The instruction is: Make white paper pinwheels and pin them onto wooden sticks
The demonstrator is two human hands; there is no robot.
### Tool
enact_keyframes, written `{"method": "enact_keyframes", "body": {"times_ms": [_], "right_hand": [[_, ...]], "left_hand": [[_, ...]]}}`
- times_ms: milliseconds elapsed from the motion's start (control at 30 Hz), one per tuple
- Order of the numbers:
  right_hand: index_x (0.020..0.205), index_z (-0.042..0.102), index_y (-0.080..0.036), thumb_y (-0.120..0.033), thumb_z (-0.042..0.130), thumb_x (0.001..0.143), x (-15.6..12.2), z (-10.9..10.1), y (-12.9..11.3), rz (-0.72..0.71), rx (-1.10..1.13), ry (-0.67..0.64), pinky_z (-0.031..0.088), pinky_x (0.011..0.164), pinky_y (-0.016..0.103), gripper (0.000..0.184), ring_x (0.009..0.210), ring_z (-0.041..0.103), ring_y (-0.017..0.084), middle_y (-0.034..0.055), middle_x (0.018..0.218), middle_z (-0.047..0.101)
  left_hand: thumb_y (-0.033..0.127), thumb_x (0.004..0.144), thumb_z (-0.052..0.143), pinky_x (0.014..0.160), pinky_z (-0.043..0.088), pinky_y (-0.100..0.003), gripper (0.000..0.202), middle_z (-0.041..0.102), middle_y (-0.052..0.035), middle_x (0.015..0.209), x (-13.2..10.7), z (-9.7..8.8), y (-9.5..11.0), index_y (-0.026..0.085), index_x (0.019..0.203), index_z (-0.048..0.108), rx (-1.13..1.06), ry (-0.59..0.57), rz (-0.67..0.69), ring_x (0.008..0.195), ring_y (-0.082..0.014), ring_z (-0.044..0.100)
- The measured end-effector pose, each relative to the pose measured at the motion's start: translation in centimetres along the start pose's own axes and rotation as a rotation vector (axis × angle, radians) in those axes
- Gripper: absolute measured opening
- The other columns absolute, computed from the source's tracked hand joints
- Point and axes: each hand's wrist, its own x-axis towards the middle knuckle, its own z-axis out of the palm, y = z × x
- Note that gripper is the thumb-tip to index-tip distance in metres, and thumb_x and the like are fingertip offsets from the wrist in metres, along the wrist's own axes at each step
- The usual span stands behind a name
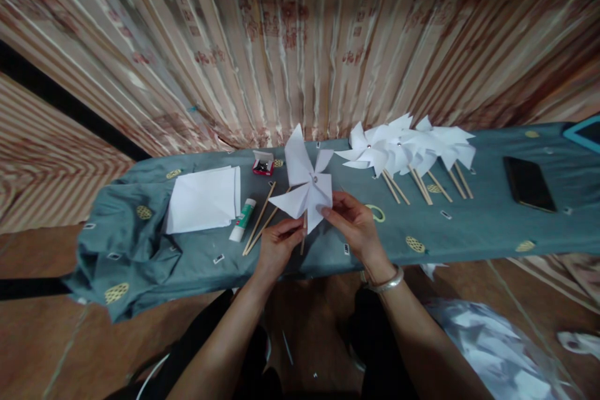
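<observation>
Paper (201, 200) lies stacked at the left on the patterned cloth (487, 231), its edges uneven, so a brushing sleeve could skew it further. Just right of it, the glue stick (242, 220) rests on its side and might roll toward the near edge if I nudge it. Beside that are loose sticks (259, 219), close to my left forearm, easy to knock. Farther back, the small red box (263, 166) stands with its lid up; a bump there could spill the dark contents.

My left hand (276, 250) is closed in a pinch on what looks like the pinwheel's wooden stick (302, 245). The white pinwheel (302, 181) is at the middle, facing up, between my hands. My right hand (359, 225) has thumb and fingers pinched shut on its lower right blade (thin paper, so too firm a pull could crease it or tear it at the hub). Twisting the stick might loosen the pin. To the right, the finished pinwheels (403, 149) overlap; dragging one could bend its neighbours.
</observation>
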Motion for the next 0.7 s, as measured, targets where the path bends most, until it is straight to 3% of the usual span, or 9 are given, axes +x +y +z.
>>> {"method": "enact_keyframes", "body": {"times_ms": [167,367,533,700], "right_hand": [[0.093,0.072,-0.028,-0.035,0.084,0.064,0.1,-0.1,-0.1,-0.005,0.056,-0.019,0.053,0.085,0.032,0.032,0.089,0.068,0.019,-0.0009,0.094,0.075],[0.092,0.072,-0.025,-0.048,0.08,0.065,0.3,-0.2,-0.2,0.037,0.155,0.009,0.054,0.088,0.035,0.036,0.094,0.069,0.022,0.0026,0.098,0.076],[0.086,0.075,-0.025,-0.047,0.084,0.061,0.8,-0.3,-0.2,0.058,0.299,0.079,0.056,0.081,0.032,0.035,0.085,0.07,0.019,0.0013,0.094,0.077],[0.073,0.074,-0.023,-0.038,0.091,0.05,1.0,-0.3,-0.5,0.101,0.312,0.153,0.056,0.071,0.031,0.032,0.067,0.067,0.016,-0.0011,0.075,0.076]], "left_hand": [[0.029,0.053,0.082,0.073,0.054,-0.031,0.022,0.075,-0.0031,0.076,-0.2,-0.1,0.2,0.021,0.073,0.079,0.061,-0.035,0.016,0.075,-0.0188,0.067],[0.029,0.055,0.083,0.073,0.053,-0.03,0.023,0.074,-0.0039,0.077,-0.3,-0.2,-0.2,0.019,0.076,0.08,0.074,-0.084,0.01,0.074,-0.0176,0.066],[0.029,0.056,0.082,0.07,0.052,-0.028,0.021,0.073,-0.0037,0.075,-0.4,0.0,-0.5,0.021,0.075,0.08,0.097,-0.125,0.031,0.072,-0.0169,0.065],[0.03,0.056,0.082,0.063,0.053,-0.027,0.02,0.075,-0.0037,0.07,-0.7,0.2,-1.5,0.02,0.073,0.08,0.084,-0.133,-0.004,0.065,-0.0171,0.066]]}}
